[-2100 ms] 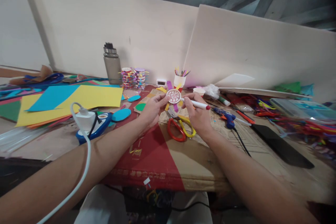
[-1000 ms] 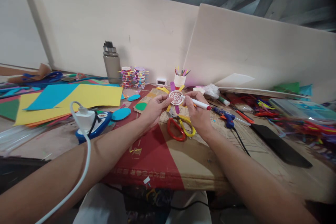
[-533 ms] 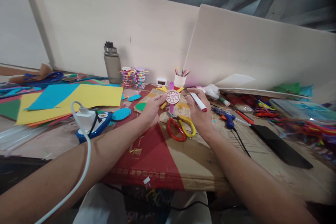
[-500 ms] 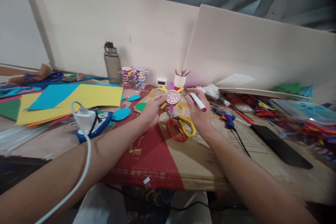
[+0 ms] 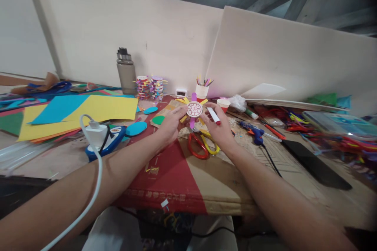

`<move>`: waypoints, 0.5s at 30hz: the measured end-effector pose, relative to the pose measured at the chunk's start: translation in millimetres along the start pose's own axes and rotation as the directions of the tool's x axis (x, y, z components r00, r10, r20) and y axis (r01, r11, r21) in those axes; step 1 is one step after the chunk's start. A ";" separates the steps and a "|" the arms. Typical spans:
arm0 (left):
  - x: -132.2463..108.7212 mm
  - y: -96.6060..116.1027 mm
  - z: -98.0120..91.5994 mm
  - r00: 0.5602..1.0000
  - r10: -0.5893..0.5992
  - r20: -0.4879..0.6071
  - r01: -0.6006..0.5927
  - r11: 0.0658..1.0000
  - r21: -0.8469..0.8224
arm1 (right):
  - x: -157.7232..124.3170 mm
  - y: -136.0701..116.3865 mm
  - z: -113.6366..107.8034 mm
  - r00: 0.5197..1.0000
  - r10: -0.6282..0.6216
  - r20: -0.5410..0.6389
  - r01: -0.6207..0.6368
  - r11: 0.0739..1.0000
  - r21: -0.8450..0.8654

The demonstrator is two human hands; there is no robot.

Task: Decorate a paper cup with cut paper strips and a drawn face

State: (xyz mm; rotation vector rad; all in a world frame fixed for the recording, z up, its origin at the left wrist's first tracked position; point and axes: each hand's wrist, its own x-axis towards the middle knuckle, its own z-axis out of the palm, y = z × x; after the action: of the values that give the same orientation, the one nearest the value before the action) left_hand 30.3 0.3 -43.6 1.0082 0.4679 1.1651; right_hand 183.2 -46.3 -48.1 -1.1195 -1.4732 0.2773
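Observation:
My left hand pinches the left edge of a round paper medallion with a dark red drawing on its face and purple and yellow strips sticking out around it. A white marker with a red end rests in my right hand, held between thumb and fingers. The right fingertips are at the strips on the medallion's right side; whether they touch is hard to see. Just below the medallion, scissors with one red and one yellow handle lie on the cardboard, their blades mostly hidden.
A glue gun and a black phone-like slab lie to the right. Beyond my hands stand a pencil cup, a small paper cup, stacked discs and a bottle. Coloured sheets and a power strip are left.
My right hand has moved left, bringing the marker closer to the medallion and uncovering the small paper cup behind. The medallion has shifted very slightly right in my left hand.

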 end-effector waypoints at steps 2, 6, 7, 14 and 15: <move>1.0 -0.5 -2.2 1.000 0.007 0.010 -0.007 1.000 0.002 | 0.0 -1.7 -0.9 1.000 -0.018 -0.012 0.018 1.000 0.005; 3.9 -1.8 -6.8 1.000 0.024 0.008 -0.024 0.999 0.020 | -0.8 -14.2 -5.6 0.991 -0.070 -0.110 0.071 0.998 -0.001; 4.3 -1.9 -7.4 1.000 0.027 0.010 -0.027 0.999 0.024 | -1.2 -18.0 -6.7 0.989 -0.079 -0.128 0.080 0.997 0.006; 1.6 -0.3 -4.8 0.999 0.021 0.033 -0.022 0.999 0.048 | -5.0 -26.2 -5.0 0.992 -0.127 -0.016 0.128 0.989 0.079; 0.9 0.1 -4.0 0.999 0.019 0.037 -0.021 0.999 0.049 | -5.3 -24.8 -4.3 0.992 -0.125 0.003 0.125 0.990 0.072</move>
State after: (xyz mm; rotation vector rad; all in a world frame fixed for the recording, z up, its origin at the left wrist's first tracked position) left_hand 27.6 2.7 -45.4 1.0778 0.4605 1.1554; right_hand 174.5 -64.6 -32.4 -0.9653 -1.5213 0.2453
